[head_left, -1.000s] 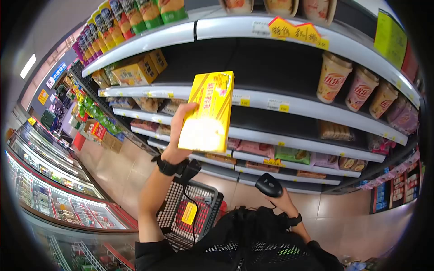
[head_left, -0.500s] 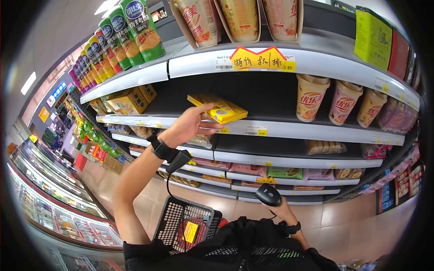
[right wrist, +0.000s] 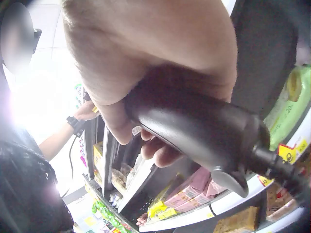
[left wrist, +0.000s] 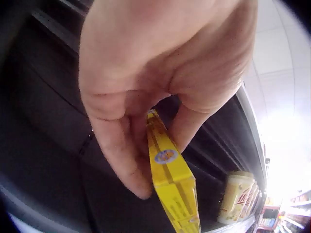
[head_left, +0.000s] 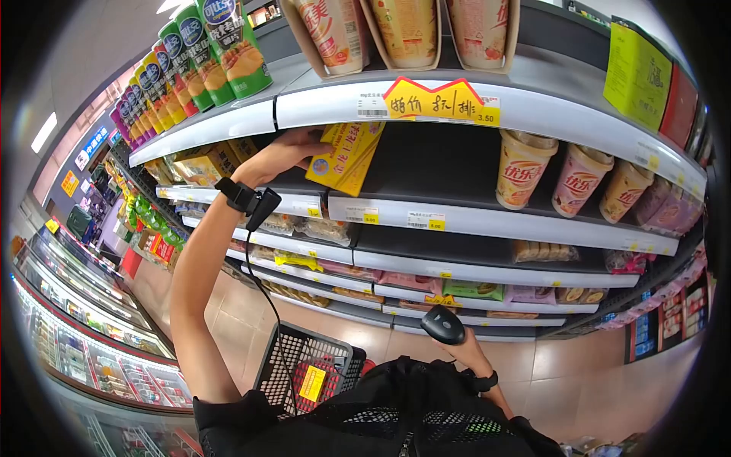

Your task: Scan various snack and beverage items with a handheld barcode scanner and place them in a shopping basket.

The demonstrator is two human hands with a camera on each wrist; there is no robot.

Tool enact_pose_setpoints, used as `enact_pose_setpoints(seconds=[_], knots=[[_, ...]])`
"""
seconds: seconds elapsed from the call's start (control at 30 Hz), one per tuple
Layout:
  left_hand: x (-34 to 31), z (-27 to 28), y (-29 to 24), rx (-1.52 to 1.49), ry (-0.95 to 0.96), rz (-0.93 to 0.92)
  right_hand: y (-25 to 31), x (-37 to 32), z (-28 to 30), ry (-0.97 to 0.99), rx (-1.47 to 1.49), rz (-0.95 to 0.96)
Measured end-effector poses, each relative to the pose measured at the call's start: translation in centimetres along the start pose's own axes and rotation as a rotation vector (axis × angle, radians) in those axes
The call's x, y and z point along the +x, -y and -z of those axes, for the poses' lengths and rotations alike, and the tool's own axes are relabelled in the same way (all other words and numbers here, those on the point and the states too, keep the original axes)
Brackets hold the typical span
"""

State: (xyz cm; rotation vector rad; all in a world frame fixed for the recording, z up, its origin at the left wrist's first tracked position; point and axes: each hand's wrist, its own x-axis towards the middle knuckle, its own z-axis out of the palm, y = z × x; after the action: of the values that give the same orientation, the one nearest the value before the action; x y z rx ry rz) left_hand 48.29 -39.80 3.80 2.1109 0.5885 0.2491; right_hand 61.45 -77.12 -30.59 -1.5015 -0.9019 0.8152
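Observation:
My left hand [head_left: 283,158] reaches into the second shelf and pinches a flat yellow box [head_left: 346,161] with Chinese print. The box is tilted on end, its upper part hidden behind the shelf lip above. In the left wrist view the box [left wrist: 171,167] shows edge-on, with the thumb on one side of it and fingers on the other. Down near my body, my right hand [head_left: 476,356] grips a black handheld barcode scanner [head_left: 444,326]. The right wrist view shows the fingers wrapped round the scanner's handle [right wrist: 189,128], a cable running from its end.
Cups of milk tea [head_left: 525,169] stand to the right on the same shelf, and small cartons [head_left: 202,164] lie to the left. Chip canisters [head_left: 232,49] line the top shelf. A grey shopping basket [head_left: 346,373] is below, with freezers [head_left: 91,343] at far left.
My left hand has carried the yellow box from in front of me into the shelf, leftward over the last half second, and turned it from flat to on end. The scanner stays low in my right hand.

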Motion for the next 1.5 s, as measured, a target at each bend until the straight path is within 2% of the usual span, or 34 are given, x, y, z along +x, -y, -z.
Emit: enact_pose_setpoints(seconds=[0.03, 0.1, 0.17, 0.23, 0.3, 0.5, 0.63, 0.7, 0.77, 0.83, 0.9, 0.97, 1.07, 1.13, 1.27, 1.33, 1.43, 1.5], knots=[[0.5, 0.4, 0.4, 0.052, -0.026, 0.025, 0.5, 0.0, 0.1, -0.009, 0.004, -0.001], [1.9, 1.1, 2.0, 0.021, 0.013, -0.049, 1.3, -0.2, 0.3, -0.035, 0.015, -0.038], [2.9, 1.6, 3.0, 0.110, -0.029, -0.110, 1.1, -0.4, 0.6, -0.046, 0.001, -0.037], [3.2, 1.5, 2.3, 0.157, -0.009, -0.062, 0.7, -0.5, 1.0, -0.052, -0.019, -0.034], [4.3, 1.9, 2.8, 0.202, 0.161, -0.172, 0.4, -0.6, 1.3, -0.045, -0.040, -0.049], [6.6, 1.4, 2.2, 0.212, 0.306, -0.088, -0.4, -1.2, 1.7, -0.062, -0.027, -0.070], [7.6, -0.7, 1.9, 0.199, 0.429, -0.108, -0.6, -1.9, 1.8, -0.103, -0.012, -0.068], [7.6, -1.6, 1.5, 0.293, 0.507, -0.132, -0.4, -2.2, 1.9, -0.106, -0.021, -0.113], [6.7, -2.4, 1.0, 0.335, 0.464, -0.115, 0.1, -2.4, 1.8, -0.112, -0.006, -0.111], [5.7, -2.9, 0.8, 0.526, 0.396, -0.169, -0.1, -2.8, 1.7, -0.115, 0.009, -0.106], [5.3, -3.3, 0.8, 0.486, 0.396, -0.139, -1.0, -2.9, 1.8, -0.090, -0.014, -0.138], [5.8, -3.4, 1.8, 0.441, 0.376, -0.198, -1.9, -2.9, 1.6, -0.078, -0.047, -0.125], [5.6, -4.0, 1.6, 0.404, 0.362, -0.193, -1.3, -2.7, 1.1, -0.064, -0.073, -0.095], [5.6, -4.1, 1.6, 0.375, 0.374, -0.162, -0.4, -2.7, 0.9, -0.009, -0.065, -0.164], [5.1, -4.2, 2.4, 0.418, 0.358, -0.128, -0.6, -2.7, 0.1, 0.041, -0.054, -0.183], [5.2, -4.5, 2.5, 0.424, 0.337, -0.156, -1.1, -2.8, -0.3, 0.043, -0.022, -0.106], [5.6, -5.0, 2.7, 0.443, 0.296, -0.197, -2.5, -3.1, -0.3, 0.059, -0.029, -0.127], [5.5, -5.4, 2.8, 0.456, 0.294, -0.191, -2.8, -3.7, -0.3, 0.031, -0.042, -0.072]])
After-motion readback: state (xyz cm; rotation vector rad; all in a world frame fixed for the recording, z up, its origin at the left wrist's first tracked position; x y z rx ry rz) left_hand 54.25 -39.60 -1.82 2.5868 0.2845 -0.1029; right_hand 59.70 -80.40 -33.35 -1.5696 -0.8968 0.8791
